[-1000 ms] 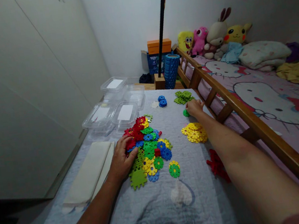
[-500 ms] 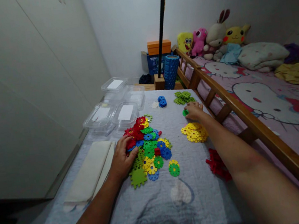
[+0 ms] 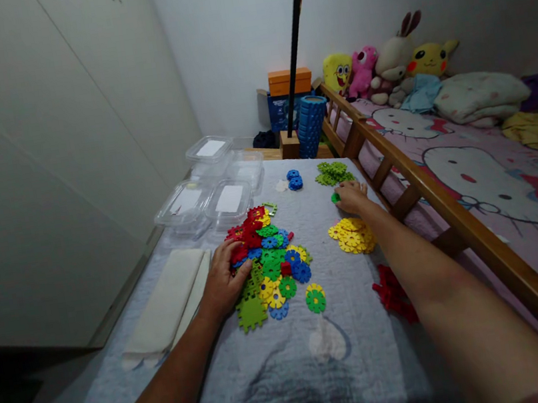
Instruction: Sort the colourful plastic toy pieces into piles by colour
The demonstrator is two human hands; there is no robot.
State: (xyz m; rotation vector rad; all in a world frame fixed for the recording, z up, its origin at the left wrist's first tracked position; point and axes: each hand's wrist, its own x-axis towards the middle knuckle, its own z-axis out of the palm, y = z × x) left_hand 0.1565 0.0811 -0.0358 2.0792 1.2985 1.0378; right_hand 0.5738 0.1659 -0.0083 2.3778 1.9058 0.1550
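Observation:
My left hand rests on the left edge of a mixed pile of plastic building pieces, its fingers apart and holding nothing. Red, green, blue and yellow notched discs and square plates make up that pile. Across the cloth, my right hand has its fingers curled onto a green notched disc, partly hidden by the fingertips. Just beyond it lies a heap of light green pieces. Nearer me are a heap of yellow discs and some red pieces, partly covered by my right forearm.
Clear plastic boxes stand at the back left, with a folded cream cloth in front. Blue discs lie at the far end. Along the right runs a wooden bed rail. A green disc over a yellow one lies near the front.
The whole view has shifted slightly to the left, so things appear a little further right. Both hands stay at nearly the same places on the table.

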